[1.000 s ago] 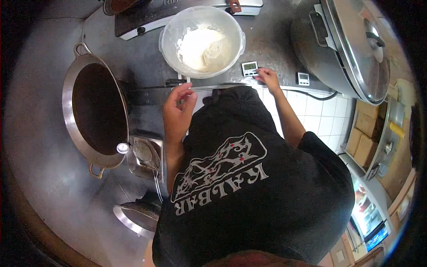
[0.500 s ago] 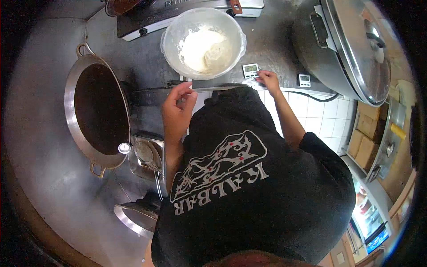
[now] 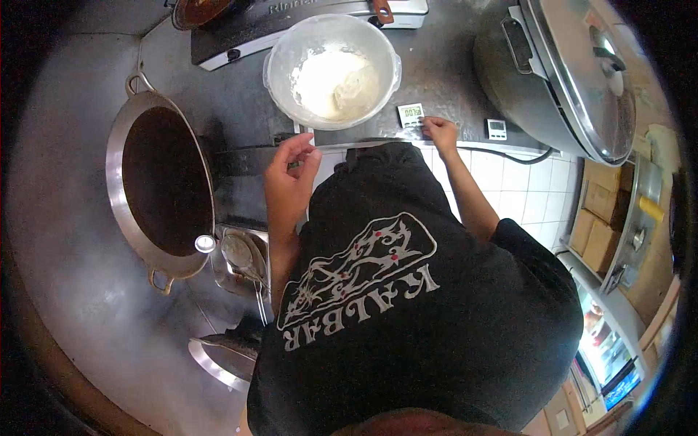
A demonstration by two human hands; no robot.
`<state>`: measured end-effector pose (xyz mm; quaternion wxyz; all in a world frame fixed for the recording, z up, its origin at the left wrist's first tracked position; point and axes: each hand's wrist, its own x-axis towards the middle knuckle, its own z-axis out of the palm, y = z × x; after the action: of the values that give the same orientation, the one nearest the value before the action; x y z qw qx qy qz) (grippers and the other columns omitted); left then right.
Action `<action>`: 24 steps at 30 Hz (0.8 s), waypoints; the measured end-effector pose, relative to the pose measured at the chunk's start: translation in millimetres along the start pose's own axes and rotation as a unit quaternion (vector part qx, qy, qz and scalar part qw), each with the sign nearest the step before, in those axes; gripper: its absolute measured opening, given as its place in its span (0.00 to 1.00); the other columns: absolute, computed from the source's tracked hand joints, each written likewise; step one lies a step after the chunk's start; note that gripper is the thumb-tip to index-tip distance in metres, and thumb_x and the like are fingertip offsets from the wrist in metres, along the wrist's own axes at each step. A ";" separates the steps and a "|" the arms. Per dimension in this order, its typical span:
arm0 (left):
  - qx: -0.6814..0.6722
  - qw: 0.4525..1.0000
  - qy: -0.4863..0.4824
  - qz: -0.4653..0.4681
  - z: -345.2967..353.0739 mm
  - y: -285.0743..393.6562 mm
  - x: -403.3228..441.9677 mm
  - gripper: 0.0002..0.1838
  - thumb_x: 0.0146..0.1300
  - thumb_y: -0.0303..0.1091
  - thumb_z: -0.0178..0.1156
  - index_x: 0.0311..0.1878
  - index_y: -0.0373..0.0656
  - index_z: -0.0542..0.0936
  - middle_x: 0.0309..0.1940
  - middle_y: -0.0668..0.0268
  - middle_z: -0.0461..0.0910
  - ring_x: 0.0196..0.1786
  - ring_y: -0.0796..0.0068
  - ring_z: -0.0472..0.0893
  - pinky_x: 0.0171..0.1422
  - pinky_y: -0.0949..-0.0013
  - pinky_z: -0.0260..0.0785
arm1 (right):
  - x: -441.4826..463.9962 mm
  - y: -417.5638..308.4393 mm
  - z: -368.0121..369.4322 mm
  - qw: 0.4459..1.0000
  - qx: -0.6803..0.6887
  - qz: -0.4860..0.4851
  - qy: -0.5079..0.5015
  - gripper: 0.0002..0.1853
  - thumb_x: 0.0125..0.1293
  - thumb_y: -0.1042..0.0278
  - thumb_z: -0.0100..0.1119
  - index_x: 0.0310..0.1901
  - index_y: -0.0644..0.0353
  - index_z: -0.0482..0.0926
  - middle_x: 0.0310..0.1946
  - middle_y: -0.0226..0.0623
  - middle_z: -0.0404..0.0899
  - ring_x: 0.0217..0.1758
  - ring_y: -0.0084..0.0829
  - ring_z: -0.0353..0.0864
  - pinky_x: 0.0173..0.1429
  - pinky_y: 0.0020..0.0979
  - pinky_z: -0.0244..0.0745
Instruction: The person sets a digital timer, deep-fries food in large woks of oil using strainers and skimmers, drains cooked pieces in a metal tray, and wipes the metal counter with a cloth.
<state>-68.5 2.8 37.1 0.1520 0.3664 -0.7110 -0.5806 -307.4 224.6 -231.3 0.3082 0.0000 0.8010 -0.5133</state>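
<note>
My left hand (image 3: 291,174) is raised by the counter's front edge, fingers curled and thumb apart, with nothing seen in it. Just beyond its fingertips stands a translucent bowl (image 3: 280,76) of white powder (image 3: 320,76) with a pale lump (image 3: 354,87). My right hand (image 3: 440,134) has its fingers drawn together at the right edge of a small white timer (image 3: 411,114) on the counter. Its fingertips touch the timer near the buttons. A second white timer (image 3: 496,129) lies to the right of this hand.
On the left is a wide wok (image 3: 116,171) of dark liquid with a dial thermometer (image 3: 205,243). Strainers (image 3: 238,251) rest in a metal tray beside it. A stove (image 3: 251,43) stands behind the bowl, a large lidded pot (image 3: 502,80) at right. Steam drifts at lower left.
The right fingers have shifted slightly at the timer's edge, and its display reads more clearly. The left hand has hardly moved.
</note>
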 end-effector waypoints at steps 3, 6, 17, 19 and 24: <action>-0.011 1.000 0.010 -0.018 0.0 -0.5 -0.9 0.14 0.59 0.27 0.59 0.49 0.39 0.76 0.36 0.67 0.78 0.39 0.82 0.74 0.40 0.79 0.68 | -1.6 -1.5 -2.7 1.000 0.013 0.011 -0.003 0.10 0.59 0.70 0.60 0.38 0.68 0.81 0.31 0.35 0.81 0.31 0.23 0.79 0.37 0.22 0.76; -0.022 1.000 0.011 -0.008 -0.9 -1.2 -1.7 0.14 0.59 0.27 0.59 0.49 0.39 0.76 0.36 0.67 0.78 0.39 0.82 0.74 0.39 0.80 0.68 | -4.8 -0.4 -2.2 0.997 0.068 -0.017 0.027 0.12 0.56 0.63 0.64 0.34 0.66 0.83 0.22 0.32 0.80 0.25 0.20 0.79 0.31 0.19 0.72; -0.009 0.999 0.011 0.053 -10.0 -37.3 -8.6 0.15 0.62 0.29 0.55 0.52 0.40 0.73 0.40 0.63 0.76 0.38 0.79 0.74 0.44 0.74 0.67 | -129.5 -186.2 12.0 0.926 0.126 -0.198 -0.296 0.06 0.62 0.74 0.55 0.32 0.64 0.81 0.28 0.34 0.81 0.24 0.19 0.77 0.29 0.21 0.75; -0.048 0.998 0.013 0.025 -1.3 -19.4 -8.8 0.18 0.64 0.31 0.52 0.57 0.41 0.69 0.46 0.61 0.75 0.39 0.77 0.74 0.46 0.72 0.68 | -167.1 -241.3 32.0 0.779 0.027 -0.495 -0.384 0.06 0.61 0.76 0.55 0.36 0.62 0.82 0.30 0.39 0.81 0.35 0.33 0.82 0.41 0.32 0.77; -0.284 0.950 -0.126 -0.036 25.3 -31.3 -8.8 0.26 0.66 0.42 0.49 0.63 0.40 0.61 0.44 0.58 0.75 0.41 0.74 0.74 0.47 0.71 0.69 | -213.1 -278.8 107.8 0.517 0.048 -0.677 -0.521 0.16 0.52 0.58 0.63 0.42 0.55 0.79 0.42 0.36 0.79 0.50 0.40 0.76 0.57 0.43 0.68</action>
<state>-68.0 25.2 2.5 0.1383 0.2576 -0.5166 -0.8048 -169.7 71.5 72.7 0.2295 -0.7951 0.2289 -0.5126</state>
